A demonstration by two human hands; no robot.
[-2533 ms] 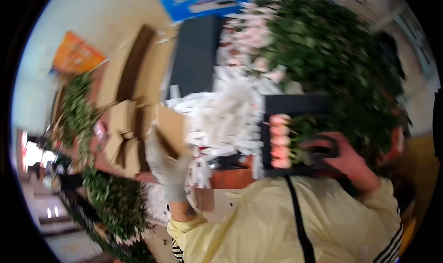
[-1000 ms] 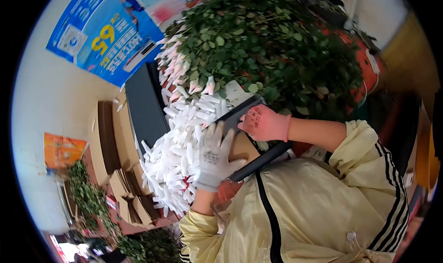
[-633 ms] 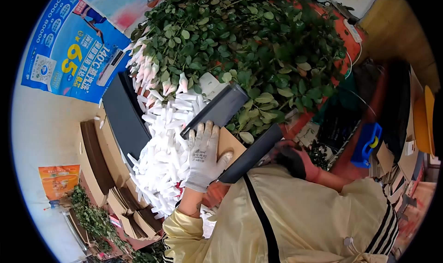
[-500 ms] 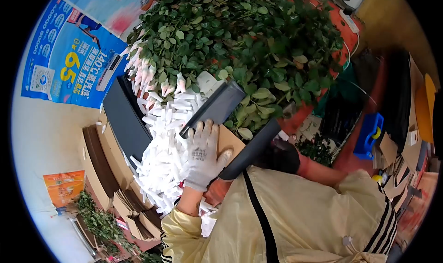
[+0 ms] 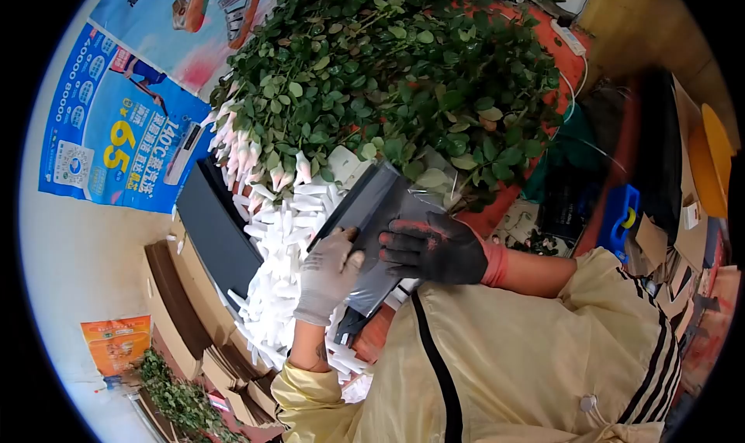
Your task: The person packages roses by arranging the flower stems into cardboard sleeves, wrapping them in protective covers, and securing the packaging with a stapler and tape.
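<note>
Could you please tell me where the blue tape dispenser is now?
In the head view, the blue tape dispenser is at the right, past the right hand, beside cardboard pieces.

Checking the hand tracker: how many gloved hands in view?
2. The left hand, pale-gloved, is at the edge of the dark package; the right hand, in black and pink, is over it. Clutter could hide others.

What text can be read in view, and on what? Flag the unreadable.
"65": blue poster, large and yellow.
"140°C": same poster, white; the Chinese characters after it aren't sharp enough to quote reliably.
"40000": same poster, left edge; the number beside it starts with 8, ending unclear.
Too small or blurred: remaining blue-poster print, orange poster lettering, faint left glove print.
</note>
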